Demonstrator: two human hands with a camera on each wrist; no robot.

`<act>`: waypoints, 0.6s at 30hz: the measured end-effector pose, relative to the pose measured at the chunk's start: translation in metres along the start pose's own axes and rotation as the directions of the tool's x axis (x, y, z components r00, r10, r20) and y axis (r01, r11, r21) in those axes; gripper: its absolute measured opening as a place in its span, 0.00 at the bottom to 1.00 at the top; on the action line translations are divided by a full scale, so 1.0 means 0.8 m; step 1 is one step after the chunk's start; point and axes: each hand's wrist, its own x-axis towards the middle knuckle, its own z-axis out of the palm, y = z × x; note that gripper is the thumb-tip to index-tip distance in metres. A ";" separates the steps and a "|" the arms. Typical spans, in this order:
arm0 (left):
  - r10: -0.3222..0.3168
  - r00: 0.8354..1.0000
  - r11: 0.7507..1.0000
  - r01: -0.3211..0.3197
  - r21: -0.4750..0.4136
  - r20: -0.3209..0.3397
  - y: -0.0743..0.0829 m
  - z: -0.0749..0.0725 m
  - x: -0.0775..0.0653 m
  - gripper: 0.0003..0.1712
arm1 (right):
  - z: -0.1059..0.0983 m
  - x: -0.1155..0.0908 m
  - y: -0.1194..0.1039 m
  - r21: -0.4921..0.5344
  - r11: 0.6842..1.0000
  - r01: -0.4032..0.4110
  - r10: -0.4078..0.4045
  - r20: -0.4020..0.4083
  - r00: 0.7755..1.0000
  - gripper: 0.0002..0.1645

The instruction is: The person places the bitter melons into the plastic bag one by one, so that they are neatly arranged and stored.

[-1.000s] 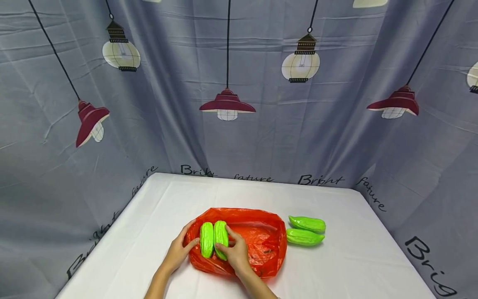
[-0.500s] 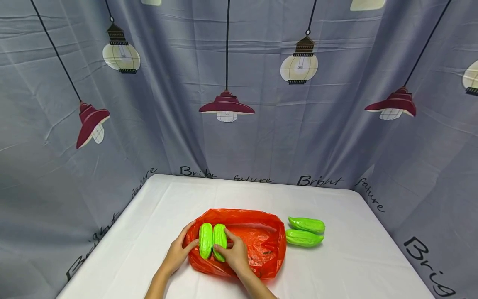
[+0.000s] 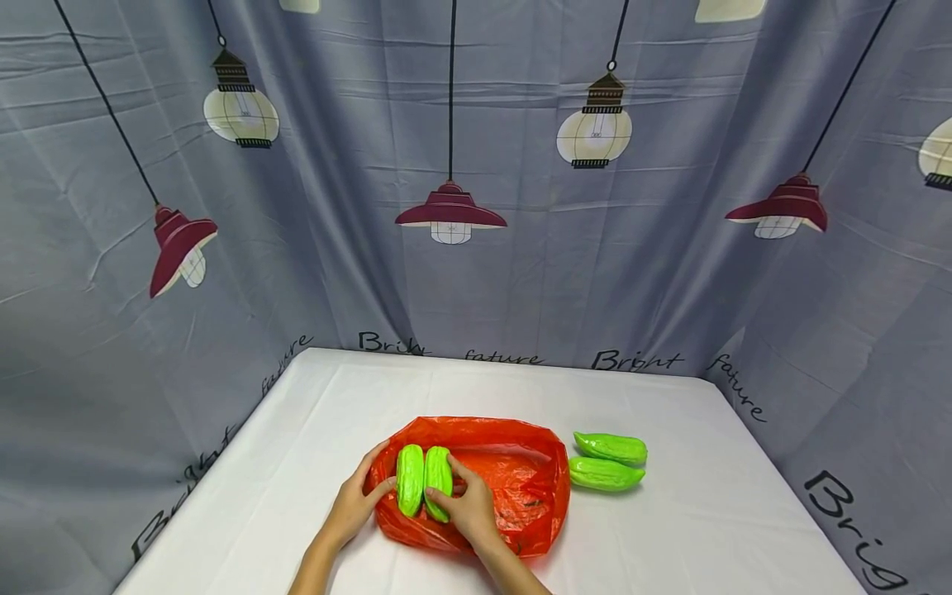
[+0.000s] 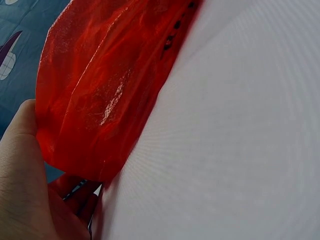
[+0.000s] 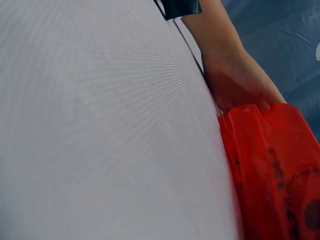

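A red plastic bag [image 3: 487,431] lies with its mouth open on the table in the head view. Two bright green bitter melons stand side by side in its left part, a left one [image 3: 410,479] and a right one [image 3: 437,467]. My right hand [image 3: 473,506] reaches over the near rim and pinches the right melon between thumb and fingers. At the bag's left side my left hand [image 3: 353,502] grips the bag wall, its thumb inside beside the left melon. The left wrist view shows that thumb [image 4: 22,165] against the red film [image 4: 95,105].
To the bag's right, an upper bitter melon [image 3: 611,447] and a lower one [image 3: 606,474] lie on the white-covered table [image 3: 669,545]. A grey curtain [image 3: 521,281] printed with lamps stands along the table's back and sides.
Both hands keep their hold with hardly any movement. The right hand and the two melons in the bag have shifted very slightly left and toward me, while the head view has tipped a little.
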 end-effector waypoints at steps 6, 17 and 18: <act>-0.004 1.000 1.000 0.004 -0.005 0.004 -0.001 0.000 0.001 0.34 | -0.014 0.000 -0.001 -0.022 1.000 0.006 -0.006 0.018 1.000 0.40; -0.017 1.000 1.000 0.017 0.004 0.003 -0.001 0.000 0.002 0.34 | -0.079 0.009 -0.020 -0.016 1.000 0.016 -0.015 0.074 0.997 0.38; -0.015 1.000 1.000 0.015 0.009 0.002 -0.001 0.000 0.002 0.34 | -0.085 0.010 -0.022 -0.013 1.000 0.018 -0.017 0.077 0.997 0.37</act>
